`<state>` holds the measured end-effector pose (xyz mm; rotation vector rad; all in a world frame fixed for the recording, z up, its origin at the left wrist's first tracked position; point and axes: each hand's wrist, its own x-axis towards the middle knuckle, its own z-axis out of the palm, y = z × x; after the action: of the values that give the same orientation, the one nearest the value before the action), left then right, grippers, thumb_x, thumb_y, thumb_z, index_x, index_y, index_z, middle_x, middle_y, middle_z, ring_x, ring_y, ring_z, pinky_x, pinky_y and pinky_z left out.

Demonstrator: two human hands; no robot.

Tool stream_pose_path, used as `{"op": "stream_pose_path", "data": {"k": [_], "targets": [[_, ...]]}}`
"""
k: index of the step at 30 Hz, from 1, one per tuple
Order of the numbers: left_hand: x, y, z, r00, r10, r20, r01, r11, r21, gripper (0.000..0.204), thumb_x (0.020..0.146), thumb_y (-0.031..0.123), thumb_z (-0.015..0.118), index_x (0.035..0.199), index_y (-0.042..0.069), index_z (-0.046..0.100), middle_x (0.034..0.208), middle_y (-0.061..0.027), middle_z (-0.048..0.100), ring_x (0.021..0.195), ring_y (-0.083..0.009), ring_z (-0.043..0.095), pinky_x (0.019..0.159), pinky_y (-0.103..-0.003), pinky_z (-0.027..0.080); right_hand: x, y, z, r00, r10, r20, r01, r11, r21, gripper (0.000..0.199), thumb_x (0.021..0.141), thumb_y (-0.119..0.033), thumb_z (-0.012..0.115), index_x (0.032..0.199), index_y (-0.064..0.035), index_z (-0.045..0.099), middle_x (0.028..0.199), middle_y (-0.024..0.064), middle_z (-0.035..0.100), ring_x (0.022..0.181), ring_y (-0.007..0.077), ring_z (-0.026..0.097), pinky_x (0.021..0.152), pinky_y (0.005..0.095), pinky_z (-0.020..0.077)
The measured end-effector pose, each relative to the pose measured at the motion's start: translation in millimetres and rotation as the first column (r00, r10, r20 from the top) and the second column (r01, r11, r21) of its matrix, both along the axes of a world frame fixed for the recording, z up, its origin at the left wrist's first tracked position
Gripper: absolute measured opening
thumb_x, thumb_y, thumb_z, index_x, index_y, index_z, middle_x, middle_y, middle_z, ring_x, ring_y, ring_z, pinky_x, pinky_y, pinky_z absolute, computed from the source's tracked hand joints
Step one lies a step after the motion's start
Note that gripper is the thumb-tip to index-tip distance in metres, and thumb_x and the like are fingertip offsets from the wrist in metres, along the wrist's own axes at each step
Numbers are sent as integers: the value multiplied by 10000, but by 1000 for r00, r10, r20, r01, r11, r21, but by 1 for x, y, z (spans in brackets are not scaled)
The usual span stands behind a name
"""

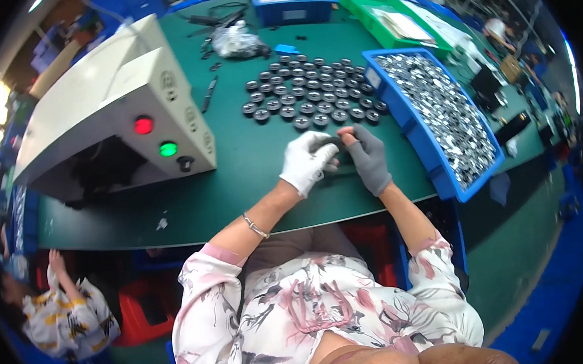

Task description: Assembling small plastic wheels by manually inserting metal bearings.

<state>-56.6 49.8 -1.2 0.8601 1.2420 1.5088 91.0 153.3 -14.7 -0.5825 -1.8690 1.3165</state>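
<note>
My left hand, in a white glove, is closed with its fingers curled in front of me. Close beside it, my right hand wears a grey glove with bare fingertips and is closed too. Between the fingertips of both hands is a small dark part; its exact shape is mostly hidden. Just beyond my hands, many black round wheel-like parts with shiny centres lie spread on the green table.
On the left stands a beige machine with a red and a green button. At right is a blue bin full of small shiny metal pieces. Farther back are a green tray, another blue bin and a plastic bag. Another person sits at lower left.
</note>
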Motion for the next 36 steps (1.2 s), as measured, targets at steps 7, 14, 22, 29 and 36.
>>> {"op": "stream_pose_path", "data": {"k": [7,14,22,29,36], "targets": [[-43,-139,47,975,127,-180,-161,969,-189,267,940,69,678,1181,-38,634,974,-102,702,761,-137,683,665,-274,579,9,-9,5,993,21,117,-26,999,44,158,994,-135,599,1066,-8,661,874,0,621,794,67,541,704,231,441],[-167,-222,18,421,781,-461,-795,563,227,268,896,35,716,1116,-102,644,812,-88,680,644,-117,637,619,-250,531,7,-16,10,969,35,245,-92,969,228,135,963,-107,608,1007,4,670,832,10,604,773,77,535,687,245,438],[-268,-161,-21,-161,463,-872,-559,686,467,267,772,68,731,1036,44,693,1046,-188,686,974,-379,668,819,-424,551,1,-7,2,971,-7,238,-28,990,141,152,973,-135,617,1021,-4,678,844,8,622,805,70,557,721,237,451],[-296,-169,-47,-85,388,-918,-414,824,387,389,812,108,710,1197,71,673,1228,-212,654,1129,-396,628,923,-436,534,6,-3,10,954,94,286,-114,992,52,170,983,-146,606,1045,-4,676,864,-5,615,814,60,546,738,230,454],[-300,-171,-46,-152,306,-940,-432,834,342,395,819,192,723,1190,68,667,1203,-196,668,1106,-390,638,921,-439,535,-45,69,40,942,-120,313,11,945,327,158,919,-158,635,985,-20,676,882,125,683,821,202,650,759,346,508]]}}
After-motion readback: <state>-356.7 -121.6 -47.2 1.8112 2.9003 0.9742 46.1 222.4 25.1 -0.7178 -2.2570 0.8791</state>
